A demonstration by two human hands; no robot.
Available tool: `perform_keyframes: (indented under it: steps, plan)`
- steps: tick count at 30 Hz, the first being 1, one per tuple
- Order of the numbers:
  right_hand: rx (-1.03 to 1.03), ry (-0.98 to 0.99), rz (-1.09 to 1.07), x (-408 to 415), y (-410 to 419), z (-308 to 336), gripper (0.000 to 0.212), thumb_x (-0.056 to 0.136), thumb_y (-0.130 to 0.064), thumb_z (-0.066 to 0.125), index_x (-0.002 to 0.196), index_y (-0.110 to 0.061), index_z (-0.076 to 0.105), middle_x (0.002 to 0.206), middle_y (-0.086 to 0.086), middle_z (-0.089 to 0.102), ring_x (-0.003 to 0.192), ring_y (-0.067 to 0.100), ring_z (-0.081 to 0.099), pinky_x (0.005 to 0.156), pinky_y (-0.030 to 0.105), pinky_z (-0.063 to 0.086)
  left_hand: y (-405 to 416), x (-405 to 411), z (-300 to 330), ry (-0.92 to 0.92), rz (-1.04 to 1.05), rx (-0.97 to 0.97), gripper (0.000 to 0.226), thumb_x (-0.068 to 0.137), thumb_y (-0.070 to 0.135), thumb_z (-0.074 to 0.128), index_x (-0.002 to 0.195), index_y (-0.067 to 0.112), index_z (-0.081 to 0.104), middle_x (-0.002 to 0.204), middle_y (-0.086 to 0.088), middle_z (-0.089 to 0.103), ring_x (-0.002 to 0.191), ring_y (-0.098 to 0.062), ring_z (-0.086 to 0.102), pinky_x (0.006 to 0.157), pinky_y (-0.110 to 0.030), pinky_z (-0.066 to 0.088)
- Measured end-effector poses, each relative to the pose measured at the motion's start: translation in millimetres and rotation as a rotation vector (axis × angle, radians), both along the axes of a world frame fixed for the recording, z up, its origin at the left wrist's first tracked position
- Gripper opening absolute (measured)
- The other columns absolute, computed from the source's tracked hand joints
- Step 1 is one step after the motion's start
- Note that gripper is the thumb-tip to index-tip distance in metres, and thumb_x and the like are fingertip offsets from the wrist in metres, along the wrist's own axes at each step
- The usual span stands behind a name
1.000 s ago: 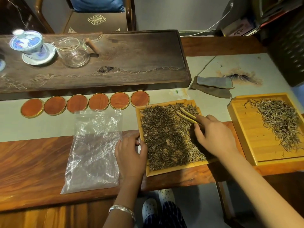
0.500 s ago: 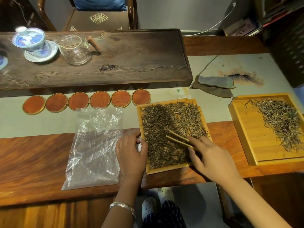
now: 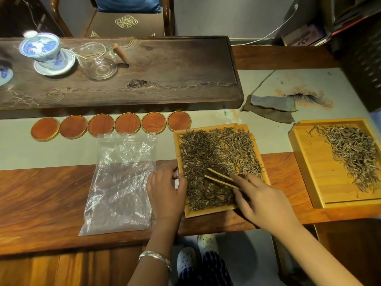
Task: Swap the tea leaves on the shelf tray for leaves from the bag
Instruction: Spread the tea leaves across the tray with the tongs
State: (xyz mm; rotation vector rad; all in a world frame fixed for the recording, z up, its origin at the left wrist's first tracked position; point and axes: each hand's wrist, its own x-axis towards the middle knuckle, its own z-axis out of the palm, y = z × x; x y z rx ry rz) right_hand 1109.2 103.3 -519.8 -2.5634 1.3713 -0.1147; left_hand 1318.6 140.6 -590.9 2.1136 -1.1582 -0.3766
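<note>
A light wooden tray (image 3: 179, 149) lies in front of me, covered with dark tea leaves (image 3: 214, 153). My right hand (image 3: 261, 201) holds bamboo tongs (image 3: 221, 178) whose tips rest in the leaves near the tray's front. My left hand (image 3: 166, 193) grips the tray's left rim. A clear plastic bag (image 3: 123, 182) lies flat and looks empty, just left of my left hand. A second wooden tray (image 3: 309, 166) to the right holds a paler strip of tea leaves (image 3: 352, 153).
Several round red coasters (image 3: 113, 125) line up behind the bag. A dark wooden tea board (image 3: 165, 75) carries a blue-and-white lidded cup (image 3: 41, 50) and a glass pitcher (image 3: 99, 62). A folded grey cloth (image 3: 270, 108) lies behind the trays. A chair (image 3: 125, 21) stands beyond.
My right hand has drawn the tongs from the tray's far right corner back toward its front middle, raking the leaves. The left hand stays on the tray's rim.
</note>
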Motion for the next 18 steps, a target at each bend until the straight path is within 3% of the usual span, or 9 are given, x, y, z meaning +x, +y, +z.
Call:
perform_keyframes:
  steps: [10,15,18]
  plan:
    - [-0.028,-0.091,-0.046,29,-42,10,0.034,0.092,-0.031,0.051,0.124,-0.02,0.058,0.086,-0.001,0.057,0.063,0.019,0.059,0.044,0.032,0.049,0,-1,1,0.007,0.014,0.006,0.007,0.084,0.018,0.062,0.083,0.021,0.056,0.071,0.011,0.044,0.072,-0.008,0.032,0.092,-0.055,0.042]
    - [-0.057,0.007,-0.065,69,-75,2,0.036,0.095,-0.033,0.044,0.126,-0.019,0.055,0.101,0.005,0.06,0.08,0.029,0.064,0.057,0.036,0.054,0,1,2,0.012,0.009,0.013,0.008,0.084,0.02,0.06,0.081,0.024,0.054,0.071,0.012,0.045,0.072,-0.006,0.032,0.092,-0.053,0.043]
    - [-0.047,0.048,-0.057,78,-77,-3,0.035,0.095,-0.032,0.042,0.125,-0.017,0.054,0.1,0.007,0.059,0.077,0.031,0.064,0.056,0.036,0.052,0,1,1,0.008,0.008,0.013,0.005,0.084,0.022,0.058,0.081,0.022,0.054,0.071,0.012,0.043,0.072,-0.007,0.031,0.091,-0.054,0.043]
